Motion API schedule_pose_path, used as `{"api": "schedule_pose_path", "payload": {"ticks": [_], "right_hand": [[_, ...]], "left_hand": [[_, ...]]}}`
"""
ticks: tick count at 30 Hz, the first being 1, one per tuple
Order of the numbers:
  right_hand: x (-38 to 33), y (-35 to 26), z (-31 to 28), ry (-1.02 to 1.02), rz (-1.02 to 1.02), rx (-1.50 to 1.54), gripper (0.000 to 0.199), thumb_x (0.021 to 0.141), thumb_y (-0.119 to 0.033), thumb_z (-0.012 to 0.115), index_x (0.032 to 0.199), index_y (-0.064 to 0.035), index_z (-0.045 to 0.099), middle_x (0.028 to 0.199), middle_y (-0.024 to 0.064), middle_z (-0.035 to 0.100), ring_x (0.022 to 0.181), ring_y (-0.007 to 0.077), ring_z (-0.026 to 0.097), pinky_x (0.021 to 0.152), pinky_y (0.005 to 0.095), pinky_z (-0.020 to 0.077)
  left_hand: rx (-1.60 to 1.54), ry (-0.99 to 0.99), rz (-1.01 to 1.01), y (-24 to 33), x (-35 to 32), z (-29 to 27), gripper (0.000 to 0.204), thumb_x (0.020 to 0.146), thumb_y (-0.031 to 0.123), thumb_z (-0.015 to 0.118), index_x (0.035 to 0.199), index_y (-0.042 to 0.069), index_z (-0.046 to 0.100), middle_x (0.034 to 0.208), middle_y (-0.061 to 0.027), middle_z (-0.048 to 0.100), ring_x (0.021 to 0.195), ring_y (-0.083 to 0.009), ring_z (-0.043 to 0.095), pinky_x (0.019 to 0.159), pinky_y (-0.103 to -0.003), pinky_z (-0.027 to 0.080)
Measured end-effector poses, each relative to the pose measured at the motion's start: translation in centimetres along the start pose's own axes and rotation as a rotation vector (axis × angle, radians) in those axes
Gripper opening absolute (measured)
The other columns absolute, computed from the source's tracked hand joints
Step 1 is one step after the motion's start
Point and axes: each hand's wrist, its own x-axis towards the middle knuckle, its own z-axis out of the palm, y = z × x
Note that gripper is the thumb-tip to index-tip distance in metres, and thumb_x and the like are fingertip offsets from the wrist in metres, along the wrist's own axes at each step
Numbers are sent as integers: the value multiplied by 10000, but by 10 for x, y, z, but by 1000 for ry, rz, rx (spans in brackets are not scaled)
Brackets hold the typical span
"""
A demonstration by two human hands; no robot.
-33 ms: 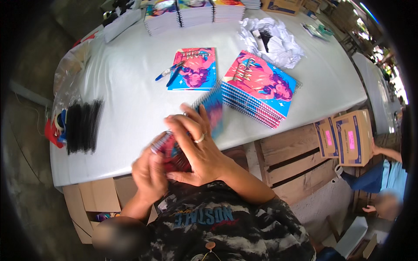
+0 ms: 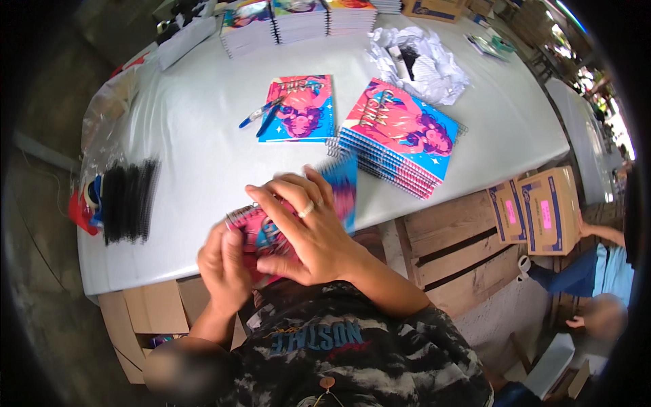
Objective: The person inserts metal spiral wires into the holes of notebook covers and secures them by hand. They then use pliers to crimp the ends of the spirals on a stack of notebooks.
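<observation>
- While both bare hands meet at the table's near edge, the held notebook (image 2: 347, 193), spiral-bound in pink and blue, is between them, left of the notebook stack (image 2: 403, 132) and closer to the body.
- Left hand (image 2: 220, 261): narrow, thumb and fingers pinched on a coiled corner of the held notebook, on the side away from the stack.
- Right hand (image 2: 308, 234): nearer the stack, laid across the held notebook, fingers bent and partly spread, a ring on one; cannot tell if it grips or only presses.
- Blue end of the held notebook blurred, angled toward the stack; contact with it cannot be told.
- Stack itself: several spiral notebooks, the top cover showing a drawn figure with purple hair.
- Just left of the stack: a single notebook (image 2: 317, 102), similar cover, blue-handled pliers (image 2: 269, 118) lying partly on it.
- Well left of the stack: a bundle of black coils (image 2: 131, 203) on the white-covered table (image 2: 196, 149).
- Just behind the stack: crumpled white paper (image 2: 444, 78).
- Farther behind the stack: thick books (image 2: 302, 28) in piles, side by side.
- Right of the stack, beyond the table edge: cardboard boxes (image 2: 548, 237), a co-worker's hand (image 2: 584, 225) against one.
</observation>
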Motion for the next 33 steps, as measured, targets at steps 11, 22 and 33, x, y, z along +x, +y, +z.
{"api": "schedule_pose_path", "payload": {"ticks": [11,22,33], "right_hand": [[-14,43,4,241,649,723,173,673,42,723,793,18,601,766,70,632,712,114,611,650,245,488],[-29,54,8,370,561,438,195,643,56,701,788,3,581,731,108,568,695,196,601,599,301,473],[-45,63,-73,1233,18,909,552,896,19,433,1391,-46,198,1319,108,392,1169,188,417,978,348,364]], "left_hand": [[-415,-326,-193,-42,54,24,140,807,-44,577,932,-7,627,826,-23,625,748,-56,554,687,-202,447],[-305,-635,-86,-68,90,40,198,706,-124,568,820,37,558,803,-12,577,727,-77,536,675,-231,437],[-310,-461,-48,-23,108,85,655,873,315,583,1352,-29,300,1236,-111,473,1104,-177,485,954,-305,353]]}}
